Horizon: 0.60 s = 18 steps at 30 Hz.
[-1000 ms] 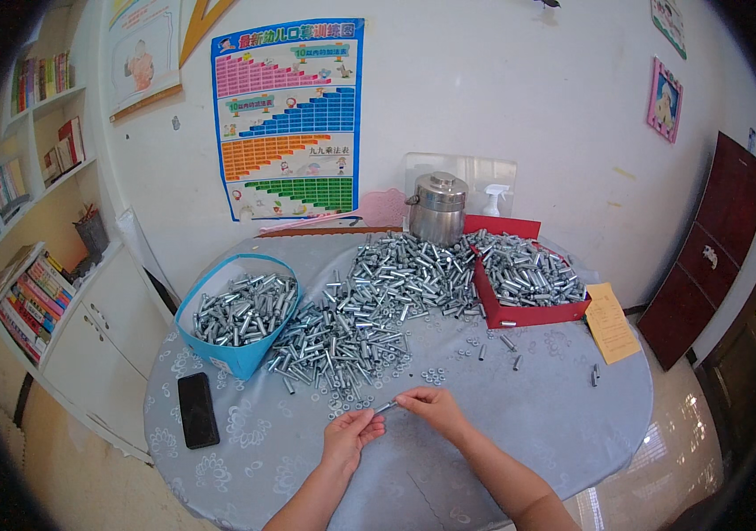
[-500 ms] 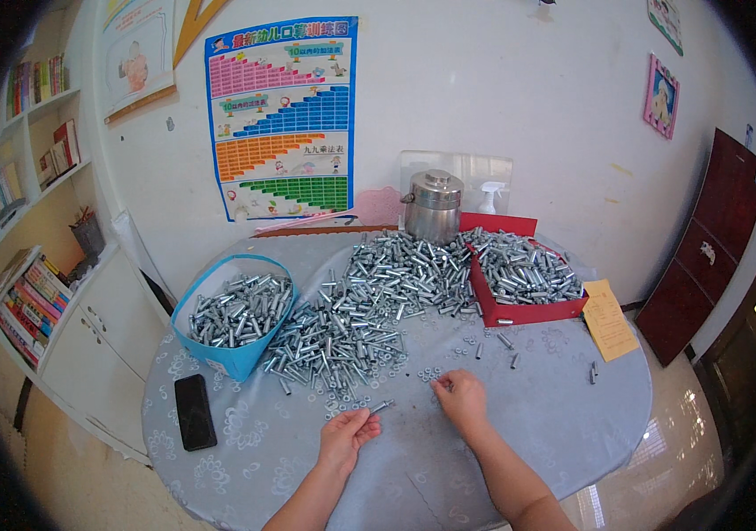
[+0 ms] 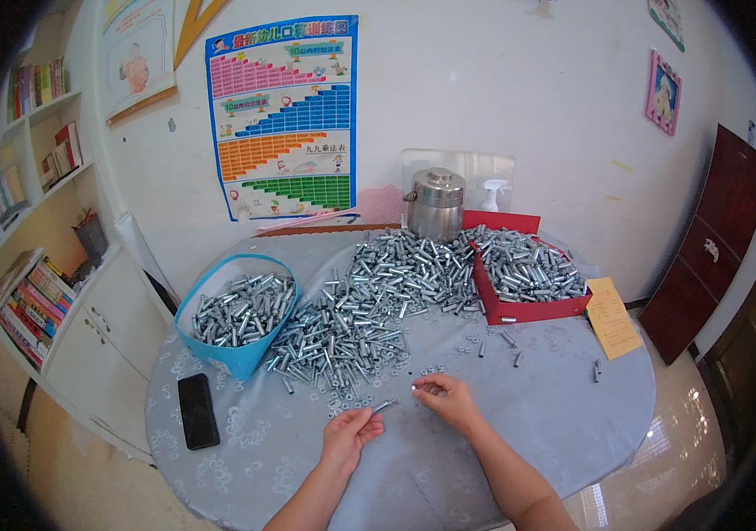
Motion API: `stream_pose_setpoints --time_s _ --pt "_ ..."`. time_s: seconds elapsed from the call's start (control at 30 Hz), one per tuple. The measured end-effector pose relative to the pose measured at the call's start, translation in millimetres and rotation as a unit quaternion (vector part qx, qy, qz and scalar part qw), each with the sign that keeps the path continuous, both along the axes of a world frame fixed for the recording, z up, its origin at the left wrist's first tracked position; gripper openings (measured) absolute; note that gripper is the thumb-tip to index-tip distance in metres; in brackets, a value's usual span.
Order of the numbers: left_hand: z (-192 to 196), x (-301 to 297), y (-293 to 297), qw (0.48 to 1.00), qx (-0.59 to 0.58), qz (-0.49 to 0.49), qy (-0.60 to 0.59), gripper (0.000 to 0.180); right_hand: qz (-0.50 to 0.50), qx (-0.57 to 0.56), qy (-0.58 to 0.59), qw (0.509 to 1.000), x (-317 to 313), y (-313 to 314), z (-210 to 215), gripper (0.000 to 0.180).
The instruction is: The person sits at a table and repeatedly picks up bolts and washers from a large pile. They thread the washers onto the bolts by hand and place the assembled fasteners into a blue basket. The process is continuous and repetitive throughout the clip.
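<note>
One bolt was pinched in the left hand, a washer in the right hand fingertips; the blue bin was part-filled, the big loose pile left.

bolts: bright plated metal, glossy | bolt in left hand: same shiny metal | tabletop: matt patterned grey cloth | pot: brushed steel, satin | red tray: smooth plastic | phone: glossy black | slip: matt yellow paper
</note>
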<state>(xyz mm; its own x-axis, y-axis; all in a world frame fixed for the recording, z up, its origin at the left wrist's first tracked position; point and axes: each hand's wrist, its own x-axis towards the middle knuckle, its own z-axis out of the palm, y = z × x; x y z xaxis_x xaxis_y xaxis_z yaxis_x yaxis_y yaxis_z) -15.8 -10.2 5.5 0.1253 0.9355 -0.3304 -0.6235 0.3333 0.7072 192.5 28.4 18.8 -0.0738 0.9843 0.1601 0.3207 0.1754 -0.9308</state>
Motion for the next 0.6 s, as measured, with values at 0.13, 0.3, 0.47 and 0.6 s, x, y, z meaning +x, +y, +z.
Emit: stream_pose_setpoints --time_s 0.13,0.3,0.47,0.6 --pt "-3 -1 1 1.0 0.0 -0.001 -0.004 0.014 0.089 0.027 0.042 0.995 -10 -6 3 0.021" --pt "-2 1 0 1.0 -0.012 -0.007 0.014 0.013 0.113 0.034 0.051 0.992 -16 -11 6 0.021" --pt "3 3 -2 0.999 0.008 -0.01 0.049 0.012 0.119 0.016 -0.038 0.992 -14 -12 5 0.018" --pt "9 8 -6 0.997 0.036 -0.009 0.075 0.012 0.083 -0.067 -0.091 0.99 -14 -13 4 0.026"
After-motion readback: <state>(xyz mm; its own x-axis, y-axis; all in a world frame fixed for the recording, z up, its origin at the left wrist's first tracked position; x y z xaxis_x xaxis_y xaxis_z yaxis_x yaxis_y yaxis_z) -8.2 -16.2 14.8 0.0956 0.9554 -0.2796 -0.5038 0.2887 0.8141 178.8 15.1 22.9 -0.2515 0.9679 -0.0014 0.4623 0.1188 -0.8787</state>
